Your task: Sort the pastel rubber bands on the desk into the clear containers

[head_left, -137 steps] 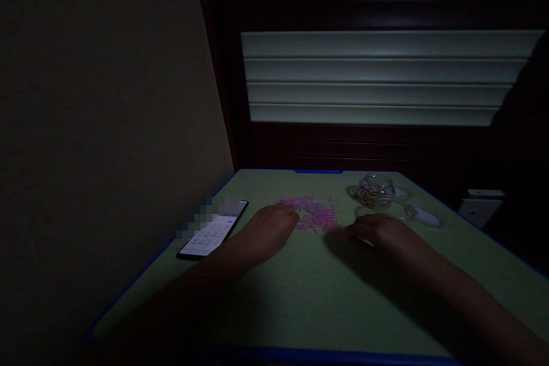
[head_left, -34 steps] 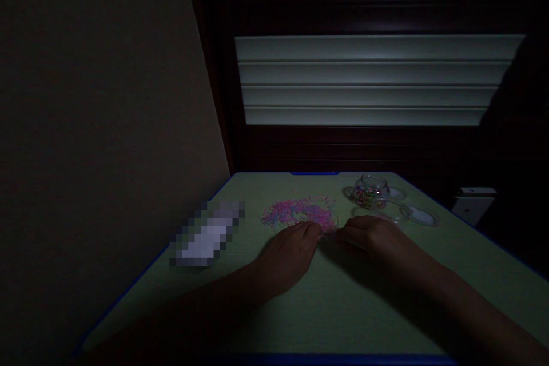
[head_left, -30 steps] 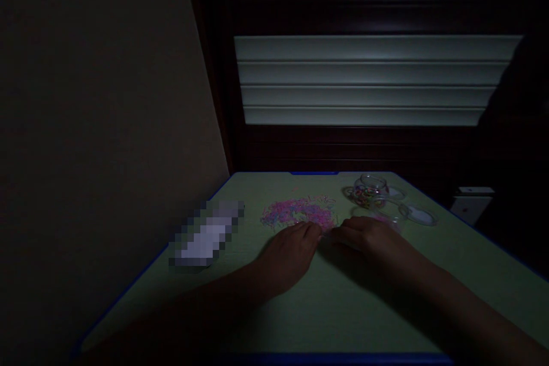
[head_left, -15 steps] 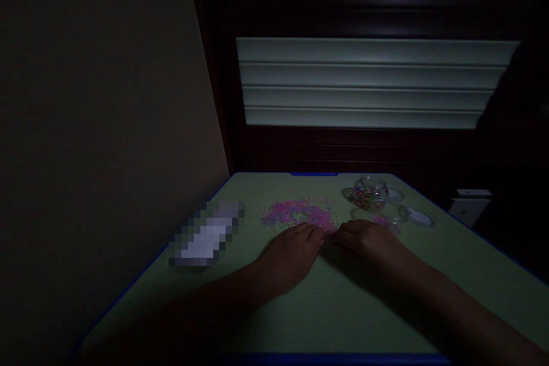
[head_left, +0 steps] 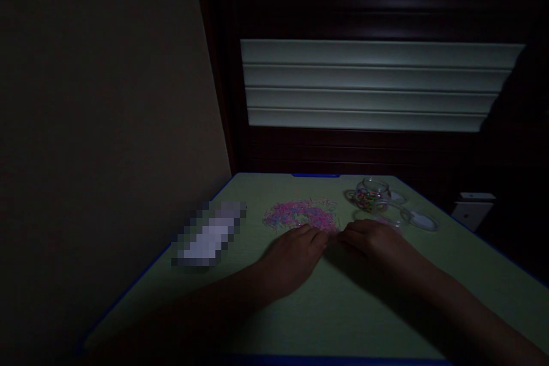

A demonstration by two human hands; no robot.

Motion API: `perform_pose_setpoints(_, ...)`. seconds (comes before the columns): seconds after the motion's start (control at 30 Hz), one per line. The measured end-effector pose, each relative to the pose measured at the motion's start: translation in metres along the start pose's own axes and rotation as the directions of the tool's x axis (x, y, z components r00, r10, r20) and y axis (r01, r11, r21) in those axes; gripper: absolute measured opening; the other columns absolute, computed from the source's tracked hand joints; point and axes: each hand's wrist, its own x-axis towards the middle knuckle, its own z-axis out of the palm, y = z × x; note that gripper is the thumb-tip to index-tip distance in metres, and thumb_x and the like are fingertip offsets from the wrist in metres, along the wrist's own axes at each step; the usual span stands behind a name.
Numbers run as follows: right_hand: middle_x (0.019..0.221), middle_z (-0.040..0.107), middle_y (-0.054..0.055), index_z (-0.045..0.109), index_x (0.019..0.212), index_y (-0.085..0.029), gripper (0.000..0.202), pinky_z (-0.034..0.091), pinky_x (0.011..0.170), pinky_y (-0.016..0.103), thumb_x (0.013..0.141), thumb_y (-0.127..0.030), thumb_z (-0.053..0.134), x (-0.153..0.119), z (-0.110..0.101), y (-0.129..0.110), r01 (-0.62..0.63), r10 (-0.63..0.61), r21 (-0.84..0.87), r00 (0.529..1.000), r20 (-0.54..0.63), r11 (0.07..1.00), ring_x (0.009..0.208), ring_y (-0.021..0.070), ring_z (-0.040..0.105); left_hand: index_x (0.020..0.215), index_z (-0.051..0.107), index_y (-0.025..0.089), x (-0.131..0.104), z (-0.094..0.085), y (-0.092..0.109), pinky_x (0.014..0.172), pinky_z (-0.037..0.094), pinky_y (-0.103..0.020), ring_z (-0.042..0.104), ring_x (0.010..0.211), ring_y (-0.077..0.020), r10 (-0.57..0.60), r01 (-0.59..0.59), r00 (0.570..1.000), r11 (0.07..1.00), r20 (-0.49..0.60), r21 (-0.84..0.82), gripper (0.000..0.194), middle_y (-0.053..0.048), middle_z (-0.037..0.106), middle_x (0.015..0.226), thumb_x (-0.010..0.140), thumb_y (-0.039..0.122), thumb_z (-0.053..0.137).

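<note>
On the pale green table a loose pile of tiny pink, purple and bluish rubber bands (head_left: 295, 214) lies just beyond my hands. My left hand (head_left: 298, 254) rests at the pile's near edge, its fingers bent and pressed together. Close by on the right, my right hand (head_left: 373, 240) has its fingertips pinched, pointing toward the left ones with a small gap between. Whatever the fingertips hold is too small and dark to make out. Behind my right hand, partly covered by it, lies a clear container (head_left: 392, 214) with some pink in it.
A round clear jar (head_left: 372, 194) of multicoloured rings stands at the back right. A clear lid (head_left: 422, 221) lies beside it. On the left is a pixelated whitish object (head_left: 210, 237). The table (head_left: 274, 326) has blue edges; a wall (head_left: 107, 97) rises on its left.
Both hands stay at the near edge of the pile, with only slight finger movement. The whole view has shifted a little, so everything sits slightly further right and lower.
</note>
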Motion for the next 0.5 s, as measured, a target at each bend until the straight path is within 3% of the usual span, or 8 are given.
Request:
perform_pose_setpoints(0.27,0.072,0.062,0.004,0.064,0.078,-0.016,0.014,0.037,0.064,0.026,0.08,-0.006,0.054,-0.002,-0.007,0.012,-0.074,0.068,-0.197,0.997,-0.035,0.978,0.068,0.0147,0.056,0.094,0.052,0.016,0.0,-0.001,-0.001,0.079,0.046,-0.032,0.052,0.086,-0.0175,0.007,-0.007,1.0,1.0,0.021,0.024,0.018,-0.004,0.057,0.091,0.095,0.016,0.034)
perform_pose_setpoints(0.5,0.094,0.066,0.008,0.064,0.097,-0.016,0.02,0.039,0.07,0.031,0.081,-0.012,0.053,-0.011,-0.022,0.019,-0.358,0.296,-0.383,0.931,-0.213,0.852,0.085,0.0224,0.06,0.09,0.05,0.016,0.001,-0.003,-0.001,0.079,0.045,-0.032,0.051,0.083,-0.0178,0.028,-0.031,0.999,0.997,0.039,0.066,0.019,-0.004,0.056,0.088,0.095,0.016,0.032)
